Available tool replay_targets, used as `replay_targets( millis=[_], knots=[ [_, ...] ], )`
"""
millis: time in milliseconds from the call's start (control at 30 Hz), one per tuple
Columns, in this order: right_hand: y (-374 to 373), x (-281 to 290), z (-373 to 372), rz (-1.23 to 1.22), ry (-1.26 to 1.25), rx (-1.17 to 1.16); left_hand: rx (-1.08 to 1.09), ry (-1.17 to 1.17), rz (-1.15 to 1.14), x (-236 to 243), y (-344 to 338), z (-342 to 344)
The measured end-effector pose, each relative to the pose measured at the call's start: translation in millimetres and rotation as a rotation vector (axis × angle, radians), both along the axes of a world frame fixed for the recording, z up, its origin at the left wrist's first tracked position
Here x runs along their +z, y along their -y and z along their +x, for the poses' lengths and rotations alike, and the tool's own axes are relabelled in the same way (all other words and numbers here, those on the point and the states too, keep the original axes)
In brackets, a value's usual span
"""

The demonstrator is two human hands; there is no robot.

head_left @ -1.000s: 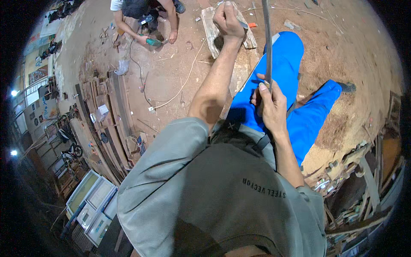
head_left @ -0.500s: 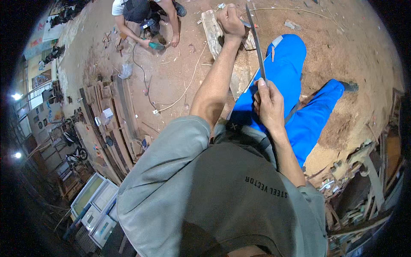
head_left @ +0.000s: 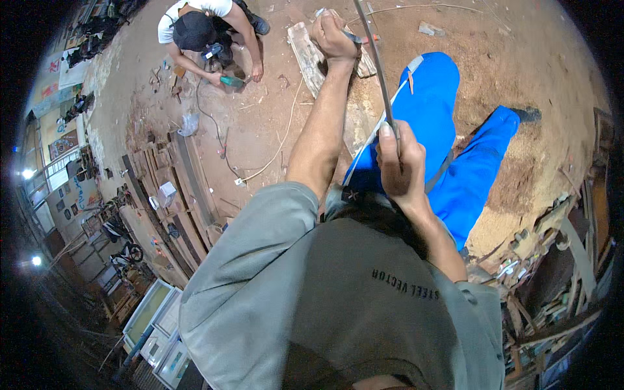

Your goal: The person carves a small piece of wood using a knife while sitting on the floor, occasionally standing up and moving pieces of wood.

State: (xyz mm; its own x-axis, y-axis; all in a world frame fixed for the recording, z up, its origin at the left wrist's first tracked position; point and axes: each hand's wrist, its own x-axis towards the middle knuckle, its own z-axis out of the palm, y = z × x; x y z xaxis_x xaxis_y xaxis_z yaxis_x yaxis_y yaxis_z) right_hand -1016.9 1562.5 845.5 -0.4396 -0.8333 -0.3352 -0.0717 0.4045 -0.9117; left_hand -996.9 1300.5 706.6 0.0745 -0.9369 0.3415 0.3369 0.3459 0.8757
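Note:
My left hand [head_left: 335, 40] is closed in a fist at the upper middle, above a pale, worn wooden block [head_left: 305, 55] on the ground. A blue and orange piece [head_left: 369, 39] shows at its right side; what the fingers hold is mostly hidden. My right hand [head_left: 402, 159], close to my waist, grips the lower end of a long, thin metal strip [head_left: 374, 58]. This strip slants up past the left hand and out at the top edge. Beside my blue trouser leg [head_left: 432, 94], a pale cord-like line runs toward a small orange-brown stick [head_left: 411, 81].
A co-worker [head_left: 201, 29] crouches at upper left, a green power tool [head_left: 231, 81] in one hand. Its dark cable and a pale cord [head_left: 279, 153] cross the dirt floor. Stacked planks [head_left: 172, 188] lie left, sawdust [head_left: 513, 175] and scrap wood [head_left: 552, 273] right.
My right hand has moved slightly down and turned, its thumb now along the metal strip, which reaches past the top edge. The left fist has shifted left in view. The co-worker's head has come into view.

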Motion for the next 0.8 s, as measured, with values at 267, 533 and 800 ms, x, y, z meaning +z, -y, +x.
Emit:
replay_targets(
  millis=[267, 533, 800],
  knots=[
    [8.9, -11.4, -4.6, -0.208, -0.386, 0.117, 0.046, 0.075, -0.042, 3.7, 0.2, -3.5],
    [7.8, 0.0, -3.0, -0.021, -0.072, 0.015, -0.001, -0.004, -0.005, -13.2, 3.6, 2.2],
    [11.2, -6.5, -10.0, 0.092, 0.808, -0.09, -0.073, -0.069, 0.007, -10.6, 6.4, 1.2]
  ],
)
